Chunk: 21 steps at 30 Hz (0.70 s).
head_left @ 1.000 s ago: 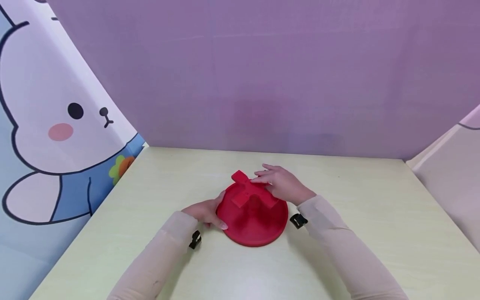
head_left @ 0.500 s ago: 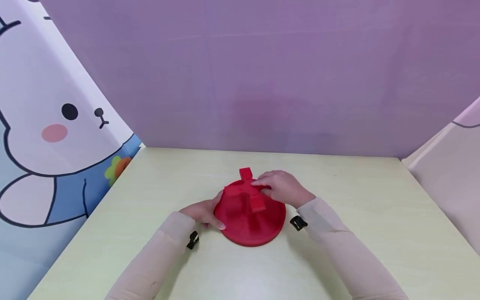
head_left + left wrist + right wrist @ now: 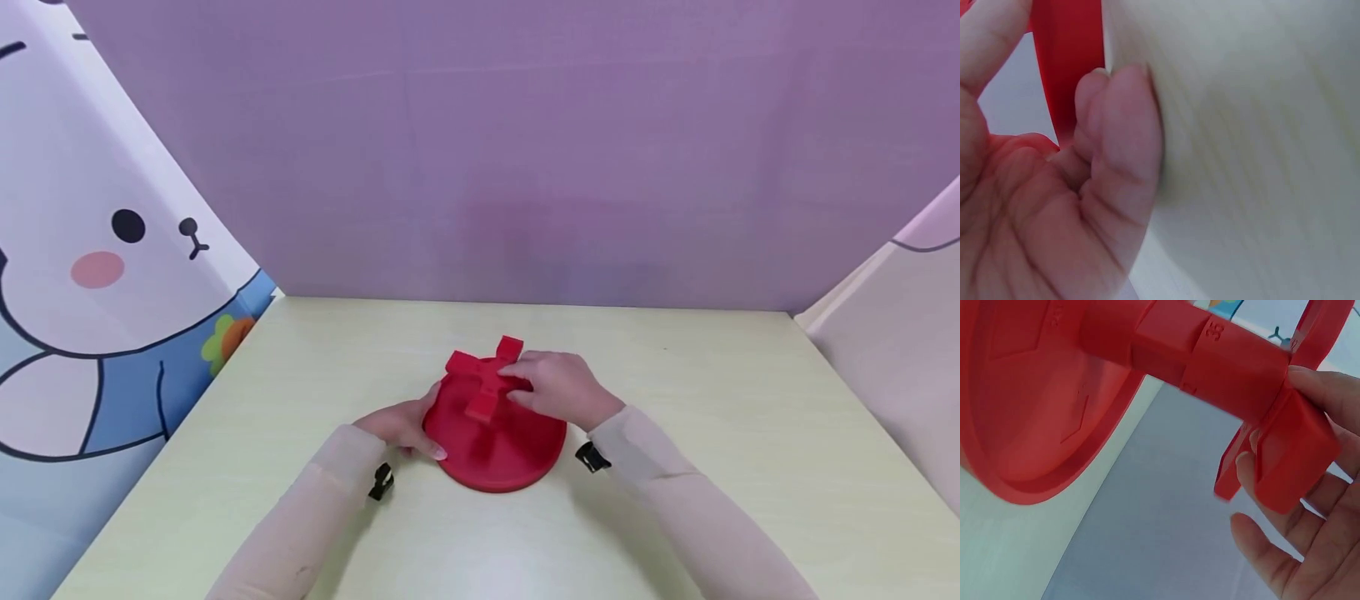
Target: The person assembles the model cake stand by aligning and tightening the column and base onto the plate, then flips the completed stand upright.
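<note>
A red plastic stand has a round, dish-like base (image 3: 495,467) lying on the table. A cross-shaped top (image 3: 482,407) with short block-ended arms sits above it. The right wrist view shows a stepped post (image 3: 1229,369) with moulded numbers joining the two. At the left rim, my left hand (image 3: 405,425) holds the base between thumb and fingers; its curled fingers lie against the red edge (image 3: 1072,37) in the left wrist view. My right hand (image 3: 562,385) grips one arm of the cross, its thumb and fingers around the block (image 3: 1300,453).
The pale wood-grain table (image 3: 675,358) runs back to a purple wall panel (image 3: 510,150). On the left hangs a sheet with a cartoon animal (image 3: 127,225). A black strap clip (image 3: 592,456) sits by the right sleeve, another (image 3: 382,482) by the left.
The cross-shaped top has turned, its arms now pointing in other directions. My right hand has gone from extended fingers at the cross to gripping an arm. My left hand keeps hold of the rim.
</note>
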Tool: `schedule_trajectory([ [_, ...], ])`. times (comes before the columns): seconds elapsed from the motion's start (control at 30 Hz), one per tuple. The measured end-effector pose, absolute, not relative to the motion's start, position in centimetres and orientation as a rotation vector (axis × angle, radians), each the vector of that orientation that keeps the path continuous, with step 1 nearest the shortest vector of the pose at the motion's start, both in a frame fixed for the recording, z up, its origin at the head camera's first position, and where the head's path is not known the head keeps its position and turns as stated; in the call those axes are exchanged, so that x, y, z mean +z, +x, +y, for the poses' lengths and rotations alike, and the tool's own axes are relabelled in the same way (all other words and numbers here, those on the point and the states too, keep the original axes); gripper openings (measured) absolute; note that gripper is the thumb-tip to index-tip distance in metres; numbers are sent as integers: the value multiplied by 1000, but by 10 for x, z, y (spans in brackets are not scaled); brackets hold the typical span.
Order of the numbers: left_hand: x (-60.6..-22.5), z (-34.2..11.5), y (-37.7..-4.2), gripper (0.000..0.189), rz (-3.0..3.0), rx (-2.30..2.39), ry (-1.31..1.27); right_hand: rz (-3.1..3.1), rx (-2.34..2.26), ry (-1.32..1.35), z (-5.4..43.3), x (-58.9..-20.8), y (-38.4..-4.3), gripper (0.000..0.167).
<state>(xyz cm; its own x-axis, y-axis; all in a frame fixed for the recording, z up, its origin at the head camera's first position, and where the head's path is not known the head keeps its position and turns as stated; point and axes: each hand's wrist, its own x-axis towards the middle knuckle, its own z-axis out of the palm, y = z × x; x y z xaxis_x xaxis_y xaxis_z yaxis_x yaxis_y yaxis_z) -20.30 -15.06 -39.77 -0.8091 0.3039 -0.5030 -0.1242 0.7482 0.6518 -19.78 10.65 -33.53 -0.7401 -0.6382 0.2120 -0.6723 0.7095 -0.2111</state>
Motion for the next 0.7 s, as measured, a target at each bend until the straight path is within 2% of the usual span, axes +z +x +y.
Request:
schedule_trajectory([
  [0.27, -396, -151, -202, 119, 2348, 928, 142, -2735, 369, 1048, 102, -337, -193, 40],
  [0.57, -395, -153, -201, 120, 2333, 963, 127, -2693, 478, 982, 108, -327, -203, 27],
  [0.7, -394, -151, -201, 119, 2326, 978, 141, -2631, 578, 970, 114, -326, -213, 27],
])
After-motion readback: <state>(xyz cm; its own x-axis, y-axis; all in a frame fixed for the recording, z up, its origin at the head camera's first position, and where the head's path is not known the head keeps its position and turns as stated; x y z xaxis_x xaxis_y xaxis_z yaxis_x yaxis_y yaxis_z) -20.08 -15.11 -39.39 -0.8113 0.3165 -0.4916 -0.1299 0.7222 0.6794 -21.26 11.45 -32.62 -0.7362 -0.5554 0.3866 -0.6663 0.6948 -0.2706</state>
